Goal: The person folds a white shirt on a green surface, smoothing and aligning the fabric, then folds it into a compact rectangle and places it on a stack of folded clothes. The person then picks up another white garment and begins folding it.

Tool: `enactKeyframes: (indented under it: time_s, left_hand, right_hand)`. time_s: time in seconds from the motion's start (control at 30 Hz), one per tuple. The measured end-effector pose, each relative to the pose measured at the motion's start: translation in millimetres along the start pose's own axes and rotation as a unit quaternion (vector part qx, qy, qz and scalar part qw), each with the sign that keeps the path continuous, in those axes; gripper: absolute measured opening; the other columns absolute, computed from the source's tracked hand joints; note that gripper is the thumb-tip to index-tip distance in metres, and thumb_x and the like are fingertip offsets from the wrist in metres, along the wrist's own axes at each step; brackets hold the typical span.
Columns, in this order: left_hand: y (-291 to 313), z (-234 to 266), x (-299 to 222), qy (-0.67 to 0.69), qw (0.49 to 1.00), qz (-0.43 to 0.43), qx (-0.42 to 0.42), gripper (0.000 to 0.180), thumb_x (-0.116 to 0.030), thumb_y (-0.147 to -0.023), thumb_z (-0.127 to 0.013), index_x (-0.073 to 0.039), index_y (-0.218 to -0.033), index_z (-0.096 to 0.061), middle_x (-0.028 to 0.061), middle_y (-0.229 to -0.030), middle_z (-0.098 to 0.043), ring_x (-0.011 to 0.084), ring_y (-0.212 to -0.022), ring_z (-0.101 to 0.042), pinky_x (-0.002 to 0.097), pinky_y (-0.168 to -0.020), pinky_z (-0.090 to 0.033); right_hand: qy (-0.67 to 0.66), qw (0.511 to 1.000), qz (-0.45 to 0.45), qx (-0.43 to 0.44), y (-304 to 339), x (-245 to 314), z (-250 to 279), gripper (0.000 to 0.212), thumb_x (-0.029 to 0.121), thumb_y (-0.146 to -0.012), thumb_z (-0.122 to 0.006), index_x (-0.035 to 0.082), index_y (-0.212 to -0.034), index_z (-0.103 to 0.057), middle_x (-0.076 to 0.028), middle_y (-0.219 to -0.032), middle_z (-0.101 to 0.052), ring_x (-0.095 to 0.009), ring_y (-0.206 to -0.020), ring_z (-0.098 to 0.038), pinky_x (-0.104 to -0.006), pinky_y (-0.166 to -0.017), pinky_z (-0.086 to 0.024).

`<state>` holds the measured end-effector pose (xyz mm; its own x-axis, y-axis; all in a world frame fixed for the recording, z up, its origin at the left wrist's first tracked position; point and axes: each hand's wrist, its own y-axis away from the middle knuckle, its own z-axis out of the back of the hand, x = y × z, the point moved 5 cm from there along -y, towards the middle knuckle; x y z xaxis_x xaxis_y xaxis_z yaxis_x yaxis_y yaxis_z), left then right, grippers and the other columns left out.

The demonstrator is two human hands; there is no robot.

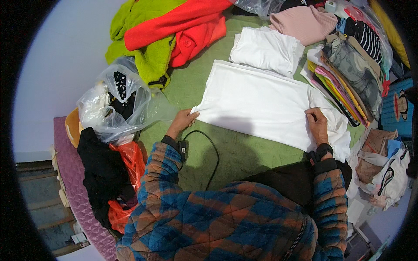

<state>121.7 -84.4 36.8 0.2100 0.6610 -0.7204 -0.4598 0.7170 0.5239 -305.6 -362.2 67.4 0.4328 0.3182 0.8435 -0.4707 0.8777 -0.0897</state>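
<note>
A white garment [257, 104], perhaps a shirt, lies spread in a long flat shape on the green bed cover [200, 167]. Its right end is bunched and wrinkled. My left hand [186, 118] pinches the near left corner of the cloth. Toward the other end, my right hand [318, 124] is closed on the cloth, fingers pressed together. Just beyond the garment sits a folded white piece of clothing [266, 50], touching its far edge. A small dark device with a black cable [214, 150] is by my left wrist.
A stack of folded clothes [342, 85] stands at the right, with a pink knit [302, 24] behind. Green fuzzy [152, 61] and red [187, 32] garments lie far left. A clear plastic bag [119, 102], black cloth [101, 167] and a red bag [133, 158] line the left side.
</note>
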Motion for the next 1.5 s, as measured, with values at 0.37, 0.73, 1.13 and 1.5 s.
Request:
enactKeyframes:
  time_s: [0.37,0.73,1.13,1.5]
  left_hand:
    - [42,1,6,0.026,0.945,-0.144,-0.291,0.013,-0.013,-0.084,-0.062,-0.002,-0.091,-0.060,-0.0065,-0.063,-0.045,0.0039,-0.057,-0.038,0.0199,-0.051,-0.033]
    - [39,-22,3,-0.015,0.961,-0.139,-0.239,0.017,-0.007,-0.078,-0.067,-0.003,-0.093,-0.060,-0.0075,-0.063,-0.043,0.0036,-0.059,-0.038,0.0200,-0.052,-0.035]
    - [34,-25,2,-0.058,0.963,-0.108,-0.239,0.023,-0.014,-0.074,-0.072,-0.001,-0.077,-0.053,-0.0039,-0.063,-0.043,0.0059,-0.060,-0.037,0.0223,-0.054,-0.036]
    - [39,-34,-6,-0.067,0.934,-0.177,-0.303,0.015,-0.004,-0.073,-0.069,-0.002,-0.084,-0.059,0.0004,-0.065,-0.047,0.0087,-0.059,-0.042,0.0237,-0.054,-0.039]
  right_hand:
    - [-0.018,1.000,0.009,0.000,2,0,0,0.013,-0.004,-0.076,-0.053,0.002,-0.086,-0.059,-0.006,-0.078,-0.057,-0.016,-0.074,-0.055,-0.0246,-0.073,-0.043]
    - [-0.071,0.997,-0.018,0.025,5,-10,0,0.010,0.000,-0.079,-0.055,0.002,-0.088,-0.059,-0.005,-0.077,-0.058,-0.014,-0.074,-0.054,-0.0245,-0.074,-0.043]
    - [-0.039,0.999,-0.014,0.025,6,-7,1,0.011,-0.001,-0.079,-0.054,0.001,-0.088,-0.059,-0.005,-0.078,-0.060,-0.012,-0.074,-0.054,-0.0238,-0.072,-0.044]
    - [-0.045,0.998,-0.023,0.024,6,-7,0,0.009,-0.001,-0.080,-0.054,0.000,-0.088,-0.058,-0.004,-0.078,-0.060,-0.012,-0.075,-0.054,-0.0238,-0.074,-0.044]
